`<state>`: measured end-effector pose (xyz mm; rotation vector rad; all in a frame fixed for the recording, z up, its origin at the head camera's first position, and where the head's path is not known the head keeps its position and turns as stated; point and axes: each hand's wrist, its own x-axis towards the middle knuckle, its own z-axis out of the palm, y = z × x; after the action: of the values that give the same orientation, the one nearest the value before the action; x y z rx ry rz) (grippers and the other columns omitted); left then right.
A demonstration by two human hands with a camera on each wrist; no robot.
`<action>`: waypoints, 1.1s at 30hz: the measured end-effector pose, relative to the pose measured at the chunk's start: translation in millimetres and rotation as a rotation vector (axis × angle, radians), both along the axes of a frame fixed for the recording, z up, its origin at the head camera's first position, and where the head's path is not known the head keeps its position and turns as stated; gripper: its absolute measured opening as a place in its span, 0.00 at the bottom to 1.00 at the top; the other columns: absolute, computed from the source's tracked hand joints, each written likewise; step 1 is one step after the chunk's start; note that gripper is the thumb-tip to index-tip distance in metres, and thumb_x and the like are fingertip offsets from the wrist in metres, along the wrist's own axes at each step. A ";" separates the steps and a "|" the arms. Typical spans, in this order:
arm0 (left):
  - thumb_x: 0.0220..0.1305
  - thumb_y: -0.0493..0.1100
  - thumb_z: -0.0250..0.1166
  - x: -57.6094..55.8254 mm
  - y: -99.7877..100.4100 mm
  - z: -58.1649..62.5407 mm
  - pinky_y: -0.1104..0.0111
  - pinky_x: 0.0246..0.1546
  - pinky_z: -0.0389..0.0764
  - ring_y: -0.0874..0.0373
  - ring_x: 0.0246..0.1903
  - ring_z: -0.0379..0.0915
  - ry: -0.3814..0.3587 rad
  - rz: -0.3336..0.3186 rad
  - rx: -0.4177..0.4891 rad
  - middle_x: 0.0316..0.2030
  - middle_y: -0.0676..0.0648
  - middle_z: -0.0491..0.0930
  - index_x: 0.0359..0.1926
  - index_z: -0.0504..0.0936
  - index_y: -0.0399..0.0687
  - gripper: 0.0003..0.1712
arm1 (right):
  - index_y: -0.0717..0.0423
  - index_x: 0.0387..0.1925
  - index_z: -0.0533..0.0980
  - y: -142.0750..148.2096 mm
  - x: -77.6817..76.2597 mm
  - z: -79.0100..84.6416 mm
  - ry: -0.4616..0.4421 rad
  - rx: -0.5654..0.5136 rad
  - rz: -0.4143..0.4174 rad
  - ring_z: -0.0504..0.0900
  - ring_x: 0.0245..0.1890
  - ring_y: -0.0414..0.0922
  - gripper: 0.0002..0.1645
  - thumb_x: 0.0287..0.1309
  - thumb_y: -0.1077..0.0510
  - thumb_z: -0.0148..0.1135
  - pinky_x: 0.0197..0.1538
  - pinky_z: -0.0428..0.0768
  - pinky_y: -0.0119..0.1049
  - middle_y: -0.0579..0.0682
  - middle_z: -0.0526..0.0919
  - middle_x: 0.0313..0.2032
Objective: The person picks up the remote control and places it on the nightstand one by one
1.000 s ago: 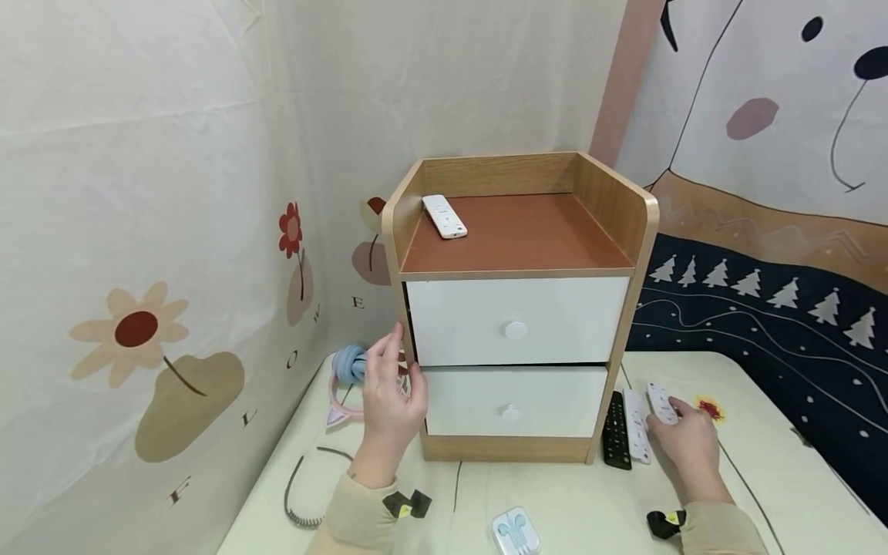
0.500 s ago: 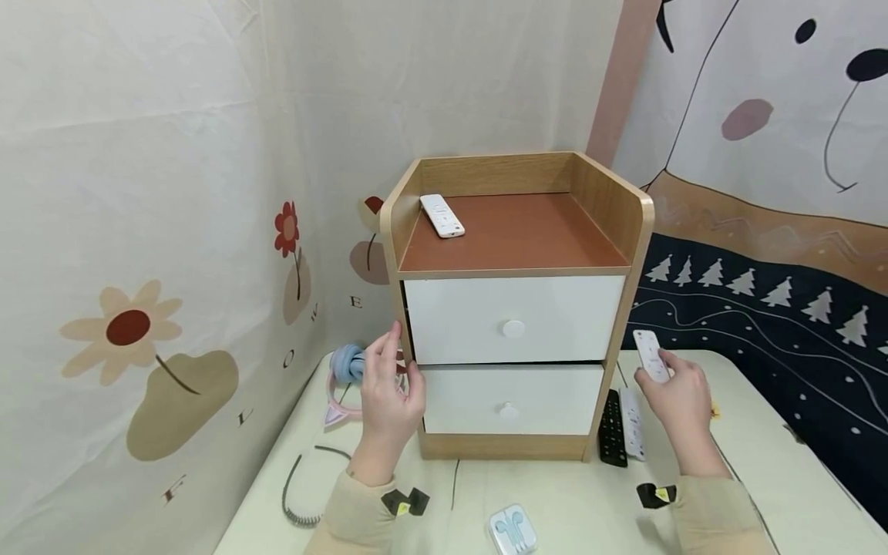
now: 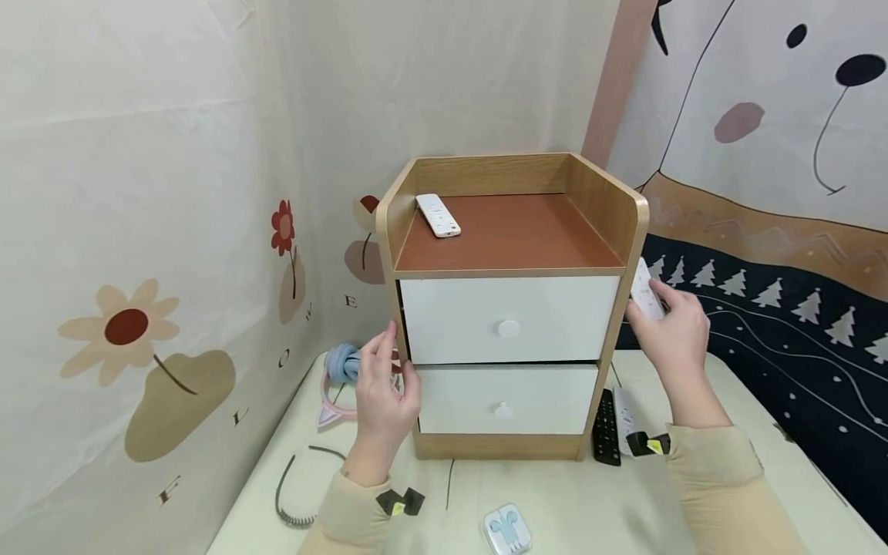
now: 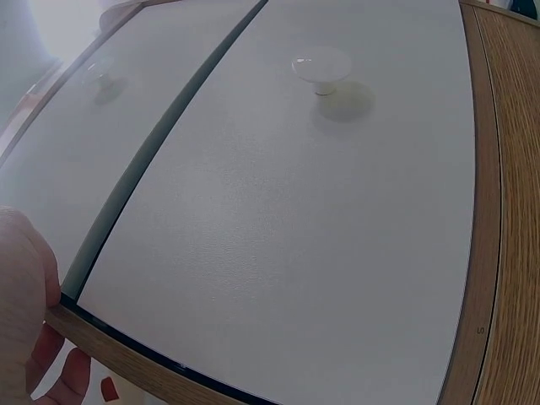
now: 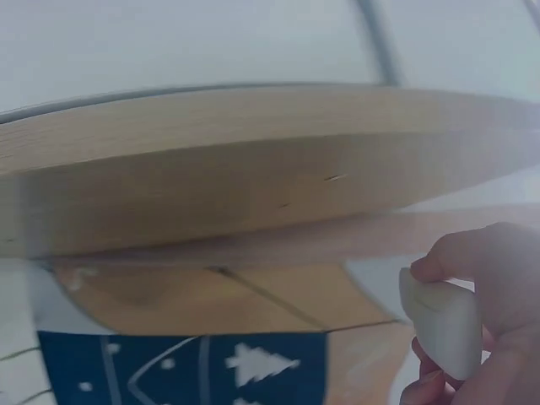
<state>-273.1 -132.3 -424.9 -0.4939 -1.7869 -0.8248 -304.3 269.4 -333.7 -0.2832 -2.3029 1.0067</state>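
1. The fingers of the right hand (image 3: 676,331) are closed tight on a white plastic remote, long and thin (image 3: 644,291). The thumb is on one side and fingers are on the other. It is up off the table, just right of a light-brown wooden cabinet with two white drawers (image 3: 603,212). I cannot tell if it touches the wood.
2. The left hand (image 3: 385,412) holds the cabinet's left edge. The thumb is in front and other fingers go behind.
3. So picking up this remote is done. Setting it down is left to do.
4. Another white remote with rounded ends (image 3: 438,215) lies on the brown top of the cabinet, near the left wall. That one looks done to me.
5. Low down by the cabinet's right side, a black remote with many buttons (image 3: 606,428) and one more white remote (image 3: 623,408) lie side by side on the cream table (image 3: 555,501). Nobody holds them. If they count too, they are left.
6. Farther out, a clear square case with pale blue earphones (image 3: 507,529) is on the near side. A grey curly cord (image 3: 294,523) and a soft blue bundle (image 3: 342,362) are on the left. No hand touches these three.
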 end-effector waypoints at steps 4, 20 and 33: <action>0.64 0.26 0.63 0.3 -0.3 -0.4 0.63 0.38 0.84 0.45 0.45 0.79 -0.005 0.007 0.001 0.59 0.30 0.77 0.79 0.69 0.33 0.41 | 0.49 0.79 0.74 -3.2 1.3 27.5 0.078 0.011 -0.002 0.72 0.74 0.65 0.38 0.74 0.41 0.63 0.69 0.81 0.66 0.66 0.73 0.77; 0.64 0.25 0.64 0.1 0.2 0.2 0.60 0.36 0.86 0.45 0.45 0.78 -0.013 -0.001 0.000 0.60 0.31 0.76 0.80 0.69 0.33 0.42 | 0.39 0.73 0.81 -28.2 18.2 119.2 0.343 -0.068 -0.064 0.70 0.48 0.27 0.33 0.70 0.40 0.69 0.52 0.81 0.20 0.51 0.83 0.66; 0.64 0.25 0.63 0.7 -7.8 -1.8 0.66 0.38 0.86 0.45 0.45 0.78 -0.018 0.004 0.007 0.60 0.30 0.76 0.80 0.69 0.34 0.42 | 0.45 0.66 0.86 -76.7 31.8 134.5 0.675 0.016 0.096 0.78 0.50 0.33 0.30 0.62 0.49 0.75 0.45 0.76 0.21 0.50 0.87 0.56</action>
<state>-272.4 -140.1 -426.7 -0.4801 -1.8005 -0.8348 -272.5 192.8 -199.2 0.1611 -1.7161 0.9454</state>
